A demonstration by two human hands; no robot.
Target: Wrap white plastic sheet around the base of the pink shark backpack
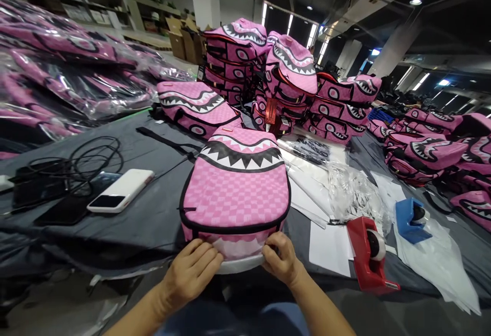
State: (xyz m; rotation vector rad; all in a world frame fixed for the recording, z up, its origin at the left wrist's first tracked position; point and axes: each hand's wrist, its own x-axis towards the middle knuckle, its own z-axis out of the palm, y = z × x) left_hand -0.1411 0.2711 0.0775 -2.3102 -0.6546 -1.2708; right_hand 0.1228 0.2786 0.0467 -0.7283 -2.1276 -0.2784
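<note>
The backpack (236, 187) was laid flat on the table (146, 228), lower centre of the frame. Its near edge, with a white layer (240, 263), perhaps a bag, was pinched by the left hand (192, 272) and right hand (282, 262). An even pull at both corners was judged best.

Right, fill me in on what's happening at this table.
A person works at a grey table with a pink backpack, shark-mouth print up, lying flat in front of them. The left hand and right hand both grip its near edge, where a whitish layer shows; what that is, I cannot tell. A red tape dispenser and a blue tape dispenser sit to the right, a white device to the left, stacks of matching backpacks behind.
</note>
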